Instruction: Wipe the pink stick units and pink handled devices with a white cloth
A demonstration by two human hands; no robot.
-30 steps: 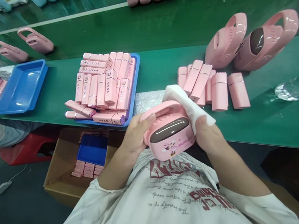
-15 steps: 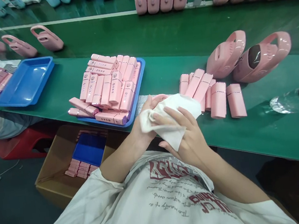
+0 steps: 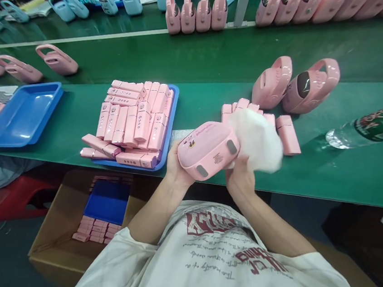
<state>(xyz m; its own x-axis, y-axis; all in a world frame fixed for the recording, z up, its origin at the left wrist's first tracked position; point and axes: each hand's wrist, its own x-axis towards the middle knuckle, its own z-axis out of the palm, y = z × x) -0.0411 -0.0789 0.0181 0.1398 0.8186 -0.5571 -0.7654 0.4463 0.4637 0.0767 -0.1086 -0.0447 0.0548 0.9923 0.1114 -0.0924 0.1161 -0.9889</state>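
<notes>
In the head view my left hand [image 3: 176,168] grips one end of a rounded pink device [image 3: 208,146]. It is tipped so that its underside shows, with two grey pads and a small printed label. A purple patch with a little cartoon print covers its front face. My right hand [image 3: 240,179] is closed on a white cloth [image 3: 261,140], which billows out over the right side and is blurred by motion. The right fingers are partly hidden behind the device and cloth. Several pink sticks [image 3: 288,135] lie just behind the cloth, partly covered by it.
Left of my hands, a blue tray [image 3: 176,108] is heaped with pink sticks. Two pink handled devices [image 3: 310,87] stand at the right, near a plastic bottle [image 3: 374,124]. An open carton [image 3: 55,235] sits below the green bench [image 3: 352,177]; another blue tray [image 3: 24,115] lies further left.
The pink device, earlier mostly covered by the cloth, now shows with its underside turned up. My right hand and the cloth have moved off to its right. The view has shifted slightly.
</notes>
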